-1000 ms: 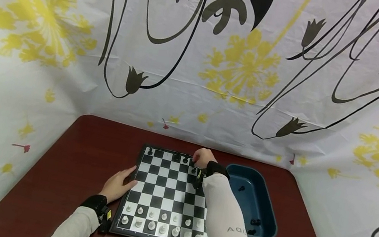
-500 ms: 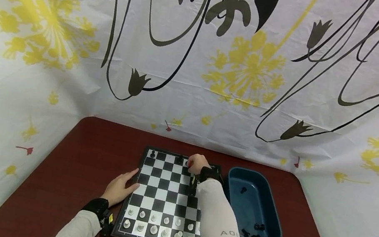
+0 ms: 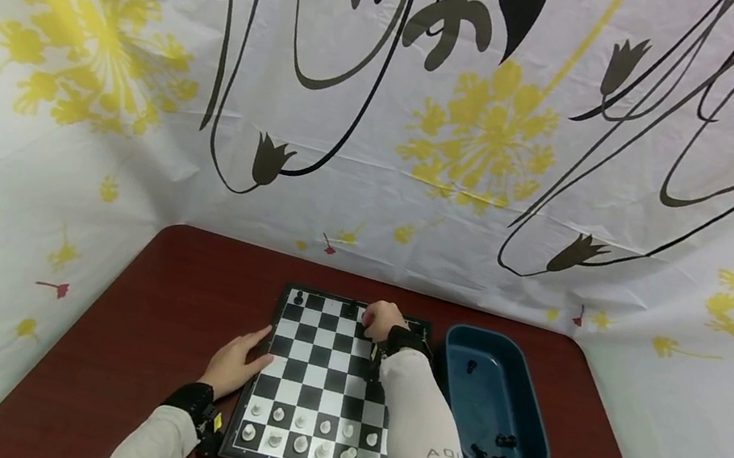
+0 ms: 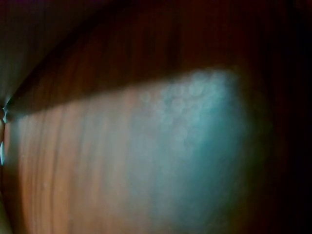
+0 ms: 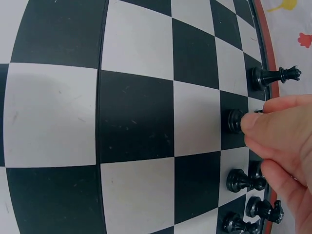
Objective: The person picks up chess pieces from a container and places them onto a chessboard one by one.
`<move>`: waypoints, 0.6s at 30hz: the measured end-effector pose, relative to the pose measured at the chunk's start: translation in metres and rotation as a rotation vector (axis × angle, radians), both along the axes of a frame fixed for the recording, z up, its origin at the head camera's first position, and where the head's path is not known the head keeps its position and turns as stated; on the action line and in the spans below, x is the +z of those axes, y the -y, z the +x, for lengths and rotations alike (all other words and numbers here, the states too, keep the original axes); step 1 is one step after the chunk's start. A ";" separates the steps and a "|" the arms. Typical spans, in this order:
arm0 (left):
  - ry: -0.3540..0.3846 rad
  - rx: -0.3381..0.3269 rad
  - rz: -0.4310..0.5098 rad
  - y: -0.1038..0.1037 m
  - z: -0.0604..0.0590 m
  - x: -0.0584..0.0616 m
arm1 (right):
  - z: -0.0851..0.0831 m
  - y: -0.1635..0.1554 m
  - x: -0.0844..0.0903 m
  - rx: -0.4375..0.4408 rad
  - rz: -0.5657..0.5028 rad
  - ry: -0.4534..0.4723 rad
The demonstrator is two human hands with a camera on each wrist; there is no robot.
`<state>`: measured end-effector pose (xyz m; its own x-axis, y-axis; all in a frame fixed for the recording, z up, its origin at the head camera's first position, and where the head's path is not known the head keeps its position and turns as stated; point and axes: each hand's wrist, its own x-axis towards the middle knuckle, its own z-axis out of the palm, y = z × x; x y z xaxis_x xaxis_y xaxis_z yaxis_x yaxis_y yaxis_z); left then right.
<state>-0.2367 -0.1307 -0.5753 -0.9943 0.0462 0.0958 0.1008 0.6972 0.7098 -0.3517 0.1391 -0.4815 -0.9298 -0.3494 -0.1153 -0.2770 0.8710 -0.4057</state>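
Head view, nearest me: white pieces (image 3: 312, 434) in two rows on the chessboard (image 3: 312, 375). My left hand (image 3: 234, 363) rests flat, fingers spread, on the board's left edge; its wrist view gives only blurred tabletop. At the far row my right hand (image 3: 382, 319) hides its grip; the right wrist view shows fingertips (image 5: 253, 122) pinching a black piece (image 5: 236, 120). Blue tray (image 3: 532, 438) sits right.

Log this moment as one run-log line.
right hand: pinches black chess piece on far row | left hand: rests at chessboard edge | blue bin: holds black pieces
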 end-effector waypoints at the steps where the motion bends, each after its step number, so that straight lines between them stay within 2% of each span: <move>1: 0.000 -0.001 -0.001 -0.001 0.000 0.000 | 0.000 -0.002 0.001 -0.001 -0.002 -0.003; 8: 0.002 -0.004 0.004 -0.003 -0.001 0.004 | 0.003 -0.017 0.023 -0.087 -0.038 -0.056; 18: 0.013 -0.008 -0.012 0.000 0.001 0.004 | 0.009 -0.073 0.026 -0.157 0.041 -0.080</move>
